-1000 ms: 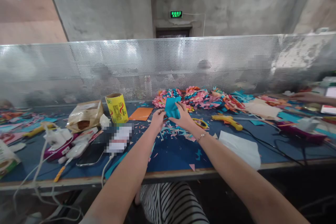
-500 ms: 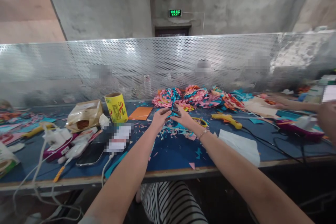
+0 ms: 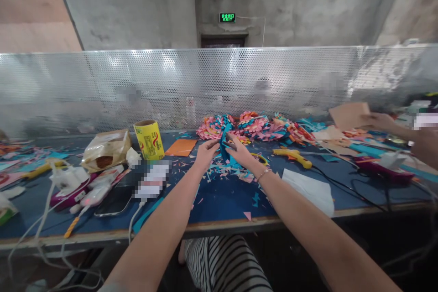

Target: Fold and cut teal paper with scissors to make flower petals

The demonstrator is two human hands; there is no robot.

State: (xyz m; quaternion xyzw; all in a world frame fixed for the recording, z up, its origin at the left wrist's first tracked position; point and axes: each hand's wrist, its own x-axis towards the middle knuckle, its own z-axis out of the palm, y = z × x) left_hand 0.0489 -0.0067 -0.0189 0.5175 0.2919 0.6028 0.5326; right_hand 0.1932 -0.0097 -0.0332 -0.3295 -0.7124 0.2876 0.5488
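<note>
- I have the blue paper (image 3: 224,139) on edge between my hands, over the scrap-strewn desk (image 3: 219,203).
- My right hand (image 3: 237,148) seems to pinch it, fingers nearly together.
- My left hand (image 3: 206,151) has its fingers half bent by the left edge; contact unclear.
- I judge this a folding step; next calls for a light, even pinch.
</note>
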